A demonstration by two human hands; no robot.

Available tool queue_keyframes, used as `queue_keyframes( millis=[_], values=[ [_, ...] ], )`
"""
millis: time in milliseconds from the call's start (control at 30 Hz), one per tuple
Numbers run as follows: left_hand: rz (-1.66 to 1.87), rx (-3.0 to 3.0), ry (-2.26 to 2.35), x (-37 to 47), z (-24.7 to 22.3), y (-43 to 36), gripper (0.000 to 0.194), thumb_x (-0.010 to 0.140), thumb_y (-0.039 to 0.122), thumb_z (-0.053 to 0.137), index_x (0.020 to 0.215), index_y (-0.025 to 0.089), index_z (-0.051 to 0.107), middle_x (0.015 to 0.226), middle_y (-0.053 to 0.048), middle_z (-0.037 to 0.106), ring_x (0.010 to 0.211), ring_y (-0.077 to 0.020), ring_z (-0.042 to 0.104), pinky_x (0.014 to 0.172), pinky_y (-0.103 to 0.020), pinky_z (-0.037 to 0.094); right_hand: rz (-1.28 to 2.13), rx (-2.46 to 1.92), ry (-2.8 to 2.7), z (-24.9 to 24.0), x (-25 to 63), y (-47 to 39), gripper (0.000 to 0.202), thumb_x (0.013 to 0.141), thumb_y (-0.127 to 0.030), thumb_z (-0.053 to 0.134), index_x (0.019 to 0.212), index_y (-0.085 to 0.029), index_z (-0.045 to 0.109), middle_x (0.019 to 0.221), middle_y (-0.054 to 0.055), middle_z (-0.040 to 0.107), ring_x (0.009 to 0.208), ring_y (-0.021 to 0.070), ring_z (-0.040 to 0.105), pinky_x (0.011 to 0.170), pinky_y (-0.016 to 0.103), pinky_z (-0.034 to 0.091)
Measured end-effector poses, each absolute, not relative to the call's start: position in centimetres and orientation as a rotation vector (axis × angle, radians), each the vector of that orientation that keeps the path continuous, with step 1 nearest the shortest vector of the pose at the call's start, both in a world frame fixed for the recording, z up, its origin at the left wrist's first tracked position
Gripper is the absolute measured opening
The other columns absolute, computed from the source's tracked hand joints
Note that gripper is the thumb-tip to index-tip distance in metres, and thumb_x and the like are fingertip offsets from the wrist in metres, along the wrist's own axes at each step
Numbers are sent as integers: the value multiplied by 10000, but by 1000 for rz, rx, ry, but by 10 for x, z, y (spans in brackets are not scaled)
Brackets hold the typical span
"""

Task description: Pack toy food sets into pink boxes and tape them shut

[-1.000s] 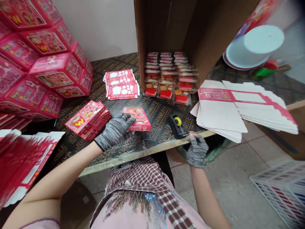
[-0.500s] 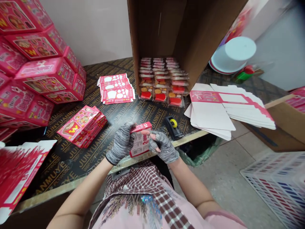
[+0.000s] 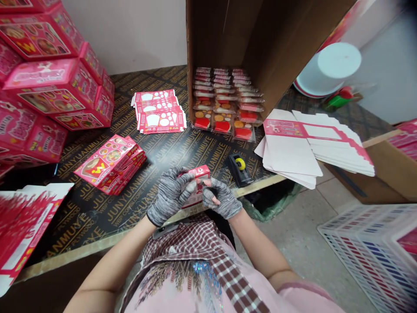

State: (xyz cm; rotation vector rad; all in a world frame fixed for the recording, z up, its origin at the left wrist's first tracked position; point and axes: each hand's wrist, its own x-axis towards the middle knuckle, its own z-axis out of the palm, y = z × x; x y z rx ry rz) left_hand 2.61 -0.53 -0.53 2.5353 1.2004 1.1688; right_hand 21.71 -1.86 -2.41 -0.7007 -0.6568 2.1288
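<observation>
A small pink box [image 3: 202, 170] is held at the table's front edge between my gloved hands. My left hand [image 3: 172, 193] wraps round its left side, with the thumb reaching across its face. At its right side, my right hand [image 3: 222, 198] has bent fingers, and its fingertips meet the box near the left thumb. Anything small between the fingertips is hidden. A black tape dispenser [image 3: 240, 170] with a yellow core stands just right of my right hand. Several filled pink boxes [image 3: 110, 164] lie stacked left of my hands.
Flat pink cutouts [image 3: 160, 117] lie behind my hands. A tall carton [image 3: 221, 39] holds rows of wrapped packs [image 3: 223, 125]. White-pink card sheets [image 3: 289, 152] lie at right, larger pink boxes [image 3: 52, 87] are piled at left, and a white crate [image 3: 368, 252] stands below right.
My left thumb and fingers have moved over the front of the small box, covering more of it. The whole view has shifted slightly.
</observation>
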Motion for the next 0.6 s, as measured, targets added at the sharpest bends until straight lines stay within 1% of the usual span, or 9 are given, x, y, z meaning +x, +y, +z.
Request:
queue_keyframes(
  millis=[67, 167, 200, 267, 333, 400, 467, 500, 600],
  values=[
    [1157, 2460, 1309, 31, -7, -1, 224, 954, 311, 565, 969, 177, 744, 936, -70, 683, 840, -191, 647, 753, -302, 532, 1998, -872, -807, -26, 216, -17, 353, 818, -518, 676, 735, -175, 675, 348, -97, 418, 280, 54, 255, 353, 201, 219],
    [1016, 2396, 1455, 29, -10, 10, 141, 878, 238, 623, 937, 168, 730, 928, -80, 685, 841, -216, 650, 772, -340, 539, 1831, -1213, -1128, -39, 215, -27, 491, 806, -641, 679, 682, -165, 675, 355, -61, 474, 286, 52, 338, 351, 189, 194],
    [1002, 2345, 1473, 25, -9, 15, 128, 850, 214, 641, 940, 170, 721, 940, -80, 689, 860, -223, 657, 799, -354, 545, 1855, -1285, -1205, -47, 215, -34, 526, 789, -677, 681, 696, -159, 691, 364, -48, 500, 287, 56, 357, 349, 187, 202],
    [1123, 2153, 1446, 14, -7, 21, 139, 819, 208, 686, 955, 185, 693, 938, -59, 693, 866, -211, 667, 828, -349, 555, 2038, -1291, -1208, -68, 214, -51, 601, 733, -741, 693, 820, -148, 734, 430, -13, 585, 315, 79, 434, 360, 185, 265],
    [1335, 1871, 1346, 1, -5, 22, 283, 821, 273, 742, 1083, 220, 651, 918, -22, 681, 834, -174, 667, 803, -307, 568, 2219, -1120, -1033, -88, 211, -64, 725, 666, -794, 705, 1014, -159, 728, 620, 48, 713, 460, 140, 604, 440, 223, 415],
    [1461, 1637, 1244, -9, -9, 19, 592, 812, 372, 789, 1332, 278, 524, 944, -3, 670, 815, -154, 668, 764, -280, 581, 2194, -931, -825, -100, 211, -64, 802, 614, -835, 703, 1107, -203, 685, 863, 95, 771, 738, 222, 725, 621, 328, 555],
    [1432, 1576, 1184, -17, -21, 12, 857, 779, 457, 817, 1487, 311, 357, 1004, -15, 672, 841, -169, 684, 762, -305, 604, 1932, -879, -730, -97, 217, -47, 777, 617, -867, 660, 1075, -239, 674, 1014, 116, 764, 965, 278, 720, 795, 433, 584],
    [1369, 1610, 1184, -19, -29, 9, 888, 760, 491, 825, 1491, 300, 358, 1035, -30, 679, 870, -190, 696, 782, -342, 615, 1758, -910, -725, -90, 223, -33, 741, 647, -869, 630, 1055, -252, 672, 1049, 118, 755, 1033, 289, 700, 849, 459, 578],
    [1127, 1810, 1262, -21, -51, 6, 722, 740, 556, 813, 1320, 217, 548, 1094, -88, 702, 950, -277, 719, 864, -495, 618, 1260, -1094, -864, -61, 243, 16, 613, 713, -794, 638, 1028, -269, 673, 1040, 107, 745, 1048, 298, 675, 895, 475, 569]
  ],
)
